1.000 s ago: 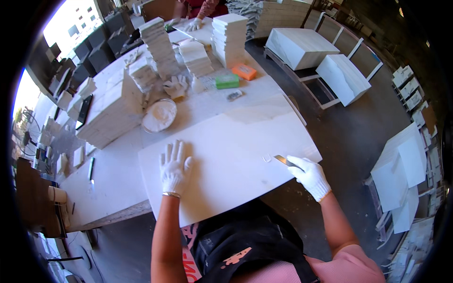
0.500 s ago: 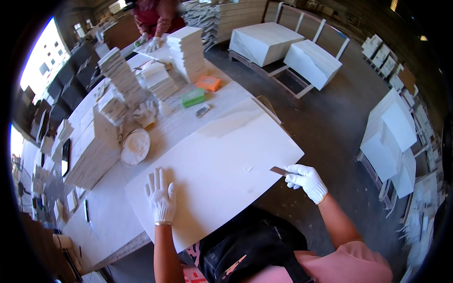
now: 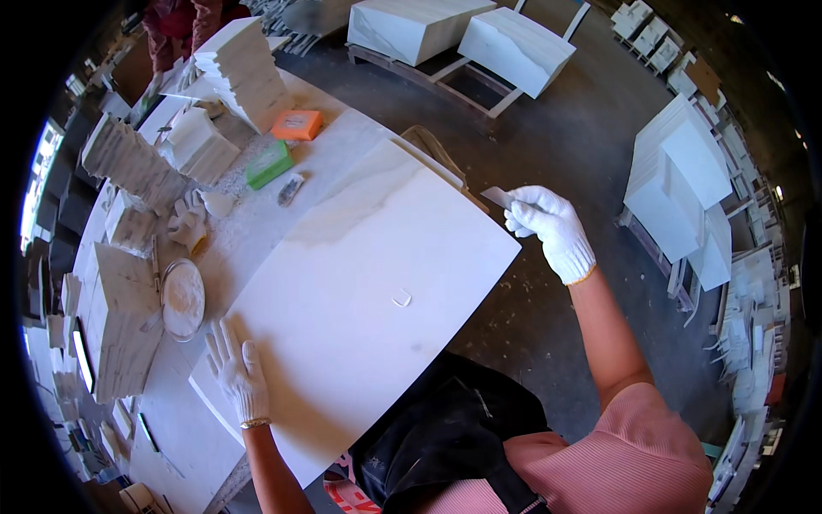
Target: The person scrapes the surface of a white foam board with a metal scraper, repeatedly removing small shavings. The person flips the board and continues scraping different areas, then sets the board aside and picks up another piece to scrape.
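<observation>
A large white marble-look slab [image 3: 368,265] with a grey vein lies on the worktable. My left hand [image 3: 238,377], in a white knitted glove, rests flat on its left end with fingers stretched out. Just past the slab's right corner, my gloved right hand [image 3: 552,227] is raised over the floor, closed round a flat scraper blade [image 3: 498,198]. The blade points left, apart from the slab. A small bent white strip [image 3: 402,299] lies on the slab's face. Left of the slab stands a round dish [image 3: 183,300] with pale residue inside.
Beyond the slab are a green box [image 3: 269,165], an orange box [image 3: 297,125] and a crumpled glove [image 3: 187,227]. Stacks of stone tiles [image 3: 244,73] rise along the table [image 3: 184,428]. A person [image 3: 180,30] stands at the far end. White blocks [image 3: 516,51] sit on floor frames.
My right hand has moved farther away, past the slab's right corner, with the scraper blade. My view has swung right. My left hand stays flat on the slab.
</observation>
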{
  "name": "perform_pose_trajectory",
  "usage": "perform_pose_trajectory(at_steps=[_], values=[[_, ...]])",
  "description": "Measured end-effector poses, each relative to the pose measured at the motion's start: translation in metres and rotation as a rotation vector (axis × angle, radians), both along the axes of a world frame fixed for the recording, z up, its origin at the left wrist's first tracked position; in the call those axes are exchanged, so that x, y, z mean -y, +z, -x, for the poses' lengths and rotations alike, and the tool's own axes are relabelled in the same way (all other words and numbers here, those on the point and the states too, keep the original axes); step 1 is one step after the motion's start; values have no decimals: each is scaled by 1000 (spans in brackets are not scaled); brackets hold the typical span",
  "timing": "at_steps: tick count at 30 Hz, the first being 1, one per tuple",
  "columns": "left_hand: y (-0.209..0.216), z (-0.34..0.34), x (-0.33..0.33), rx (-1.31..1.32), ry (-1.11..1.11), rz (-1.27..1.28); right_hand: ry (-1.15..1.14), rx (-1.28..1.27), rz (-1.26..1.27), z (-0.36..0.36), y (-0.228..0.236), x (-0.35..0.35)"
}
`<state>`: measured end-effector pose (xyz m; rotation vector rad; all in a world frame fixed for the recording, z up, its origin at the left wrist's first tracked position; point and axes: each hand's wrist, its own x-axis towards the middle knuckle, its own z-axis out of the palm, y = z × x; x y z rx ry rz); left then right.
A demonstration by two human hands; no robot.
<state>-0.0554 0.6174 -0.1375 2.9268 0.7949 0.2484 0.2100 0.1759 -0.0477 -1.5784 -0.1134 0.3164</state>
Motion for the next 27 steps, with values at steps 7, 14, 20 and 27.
perform_pose_trajectory(at_steps=[7,14,20,27], values=[[2,-2,1,32,33,24,334,15,109,-2,9,-95],[12,0,3,159,28,-7,686,5,149,39,18,-239],[-3,5,-4,165,65,27,794,66,99,59,-12,-331],[-3,3,-2,206,80,6,745,121,239,68,-36,-391]])
